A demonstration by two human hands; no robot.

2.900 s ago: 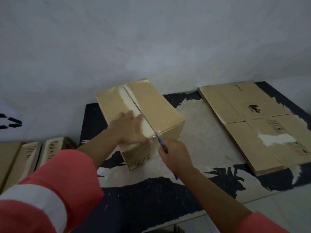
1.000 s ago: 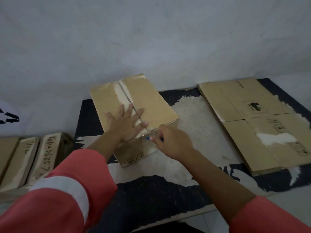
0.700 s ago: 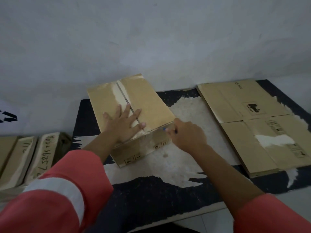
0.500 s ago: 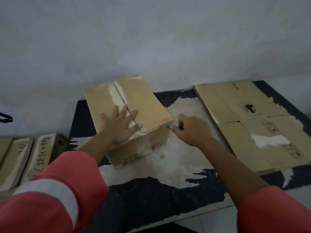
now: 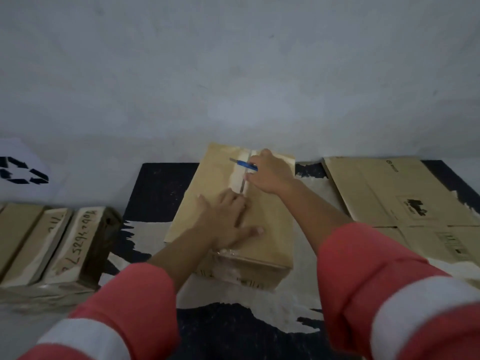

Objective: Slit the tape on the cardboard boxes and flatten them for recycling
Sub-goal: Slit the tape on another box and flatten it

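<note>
On the black table (image 5: 155,188) stands the cardboard box (image 5: 272,229). My left hand (image 5: 226,224) presses flat on its top, fingers straight. My right hand (image 5: 270,172) grips the blue cutter (image 5: 244,164) at the far end of the taped seam (image 5: 237,178).

Plain pale grey wall (image 5: 233,61), worn black tabletop (image 5: 161,188) with peeled pale patches, recycling sign (image 5: 20,170) at left, dim light

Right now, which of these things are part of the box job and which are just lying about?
In use: cardboard box, blue cutter in the right hand, left hand pressing on it.
Idle: flattened cardboard, labelled boxes at left, recycling sign.
</note>
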